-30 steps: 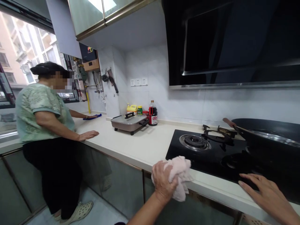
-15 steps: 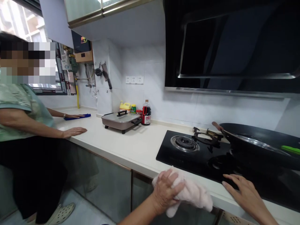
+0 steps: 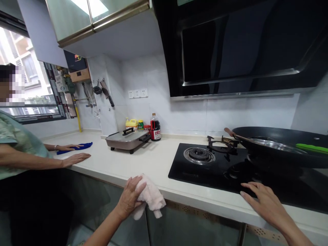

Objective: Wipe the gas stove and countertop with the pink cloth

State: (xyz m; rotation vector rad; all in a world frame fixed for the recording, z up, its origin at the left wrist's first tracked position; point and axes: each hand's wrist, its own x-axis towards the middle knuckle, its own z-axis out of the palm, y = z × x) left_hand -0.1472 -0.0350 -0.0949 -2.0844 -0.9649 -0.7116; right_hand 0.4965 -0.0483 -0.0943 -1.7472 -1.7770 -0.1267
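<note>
Pink cloth [image 3: 151, 194] shifts left along the counter edge

Since the earlier frame, the left hand [image 3: 130, 195] is farther left, past the corner of the black hob [image 3: 205, 177]. Its fingers curl around the cloth, bunched at the front edge of the pale counter [image 3: 143, 162], part of it hanging over. The right hand [image 3: 268, 203] is empty, fingers loosely extended at the hob's front; whether it touches is unclear. Farther left, a co-worker's hand rests on a blue cloth [image 3: 85, 146].
</note>
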